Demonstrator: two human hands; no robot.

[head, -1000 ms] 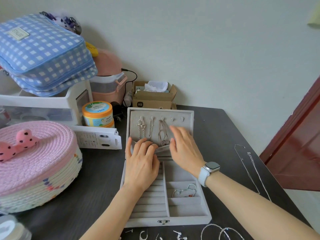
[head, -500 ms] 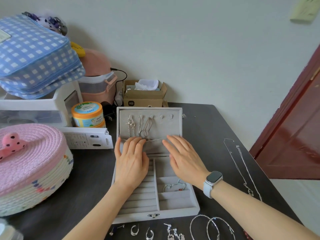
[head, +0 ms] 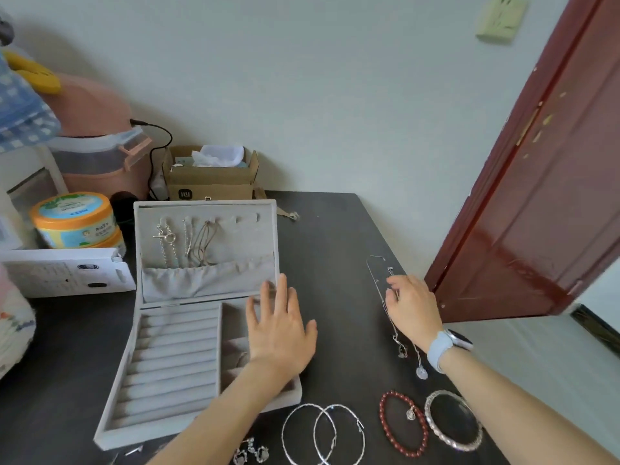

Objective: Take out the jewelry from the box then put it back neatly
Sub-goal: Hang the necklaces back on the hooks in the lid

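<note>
The grey velvet jewelry box (head: 167, 364) lies open on the dark table (head: 335, 250). Several chains (head: 188, 243) hang in its upright lid above a fabric pocket. My left hand (head: 278, 330) hovers flat, fingers spread, over the box's right compartments. My right hand (head: 412, 307) reaches to the thin silver necklaces (head: 399, 344) lying on the table, with bent fingertips on a chain; whether it pinches the chain is hidden. In front of the box lie two large silver hoops (head: 322, 434), a red bead bracelet (head: 402, 424), a silver bangle (head: 453, 421) and small earrings (head: 250, 454).
A cardboard box (head: 211, 182) stands against the wall behind the jewelry box. An orange tub (head: 73, 219), a white package (head: 63, 273) and a pink appliance (head: 97, 146) crowd the left side. A dark red door (head: 536, 196) hangs open just past the table's right edge.
Both hands have left the lid's pocket. My right hand swung right to the necklaces on the table, and my left hand moved right over the box. The view turned right.
</note>
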